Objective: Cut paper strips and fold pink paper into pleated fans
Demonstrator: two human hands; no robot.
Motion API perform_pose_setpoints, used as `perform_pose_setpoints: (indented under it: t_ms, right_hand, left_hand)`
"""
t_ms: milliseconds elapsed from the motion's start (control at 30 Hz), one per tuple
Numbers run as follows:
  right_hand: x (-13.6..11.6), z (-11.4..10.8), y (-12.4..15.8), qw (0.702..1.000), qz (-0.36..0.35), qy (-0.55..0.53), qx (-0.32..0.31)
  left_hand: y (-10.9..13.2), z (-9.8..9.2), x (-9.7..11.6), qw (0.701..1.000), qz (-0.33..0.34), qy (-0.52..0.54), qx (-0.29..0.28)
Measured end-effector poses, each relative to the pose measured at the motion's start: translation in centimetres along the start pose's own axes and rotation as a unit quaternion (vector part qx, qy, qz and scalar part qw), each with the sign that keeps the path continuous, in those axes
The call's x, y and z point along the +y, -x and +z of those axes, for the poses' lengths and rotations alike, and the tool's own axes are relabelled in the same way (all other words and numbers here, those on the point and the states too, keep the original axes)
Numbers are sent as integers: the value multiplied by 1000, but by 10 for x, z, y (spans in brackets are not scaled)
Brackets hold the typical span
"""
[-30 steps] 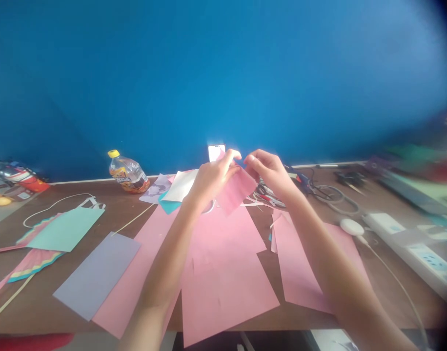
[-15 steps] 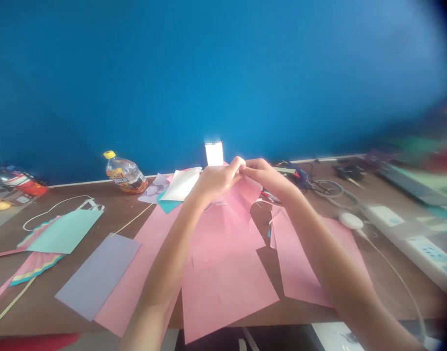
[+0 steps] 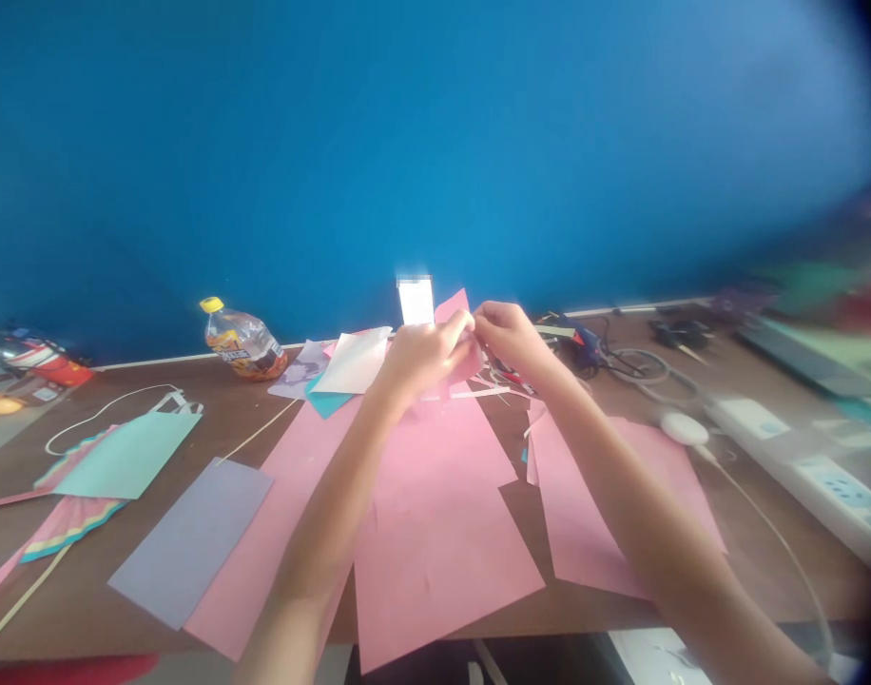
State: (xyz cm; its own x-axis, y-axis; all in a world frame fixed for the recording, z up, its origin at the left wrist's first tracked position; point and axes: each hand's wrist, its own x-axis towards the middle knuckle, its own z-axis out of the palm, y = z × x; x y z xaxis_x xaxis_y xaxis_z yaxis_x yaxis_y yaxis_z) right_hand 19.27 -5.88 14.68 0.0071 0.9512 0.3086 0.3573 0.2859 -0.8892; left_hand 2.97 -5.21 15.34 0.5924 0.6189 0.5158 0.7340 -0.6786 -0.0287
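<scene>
Over the far middle of the table, both my hands are close together at a piece of pink paper (image 3: 452, 304). My left hand (image 3: 425, 354) is closed on it, thumb and fingertips pinched. My right hand (image 3: 508, 335) pinches at the same paper from the other side, fingertips almost meeting the left ones. One corner of the paper sticks up behind the fingers; the rest is mostly covered by the hands. Below my wrists lies a large pink sheet (image 3: 446, 533) reaching over the table's front edge. Behind my left hand stands a small bright screen (image 3: 416, 301).
Left are a lilac sheet (image 3: 193, 542), a mint paper piece (image 3: 128, 455), a white sheet (image 3: 352, 362) and a tilted yellow-capped bottle (image 3: 242, 341). To the right lie another pink sheet (image 3: 592, 514), cables (image 3: 642, 368), a white round device (image 3: 684, 428) and a power strip (image 3: 845, 490).
The pink paper that hung below my right hand has swung up, and a corner now rises behind my fingers. White strips on the table have come into sight. My fingertips have parted slightly.
</scene>
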Motion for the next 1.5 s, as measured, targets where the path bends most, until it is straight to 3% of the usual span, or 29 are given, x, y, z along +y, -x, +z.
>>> perform_pose_setpoints:
  t_ms: [233,467,733,1500]
  right_hand:
    - [5,4,-4,997,-24,2,79]
    - [8,5,-5,993,-26,8,112]
    - [11,5,-6,989,-34,12,147]
    - [19,-7,-12,983,-28,14,183]
  left_hand:
    - [-2,0,3,999,-47,5,8]
    - [-3,-1,7,999,-34,13,-24]
    - [-2,-1,10,1000,-24,11,-10]
    - [0,11,20,999,-10,2,30]
